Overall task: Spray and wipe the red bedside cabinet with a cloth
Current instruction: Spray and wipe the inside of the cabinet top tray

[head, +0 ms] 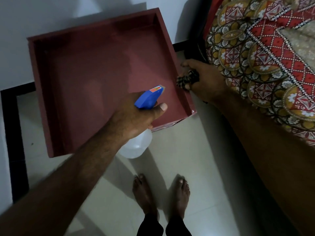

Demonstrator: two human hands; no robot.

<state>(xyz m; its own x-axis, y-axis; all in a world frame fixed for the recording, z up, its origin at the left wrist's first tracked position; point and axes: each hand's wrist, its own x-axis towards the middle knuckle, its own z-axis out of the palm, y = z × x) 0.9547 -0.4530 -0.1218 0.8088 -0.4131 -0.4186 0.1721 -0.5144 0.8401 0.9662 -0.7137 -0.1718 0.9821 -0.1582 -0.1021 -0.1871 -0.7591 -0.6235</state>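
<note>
The left hand (134, 120) is curling round one spray bottle (148, 98) at frame centre, thumb beside its blue head. The right hand (204, 77) is bunching one checked cloth (187, 80) at the right rim of the single red cabinet (85, 74) filling the upper left.

Patterned bedspread (265, 65) — bare feet (160, 193).

The scene is dim, bluish, soft and grainy. Light comes from behind the camera: the red cabinet (95, 68) throws a grey shadow up the wall (25, 17) at the upper left, and streaked shadows run up the floor tiles (196, 159) at lower centre. A faint glare spot sits at the bottom edge, right of centre. Straight edges bow near the borders; the lower corners blur.
</note>
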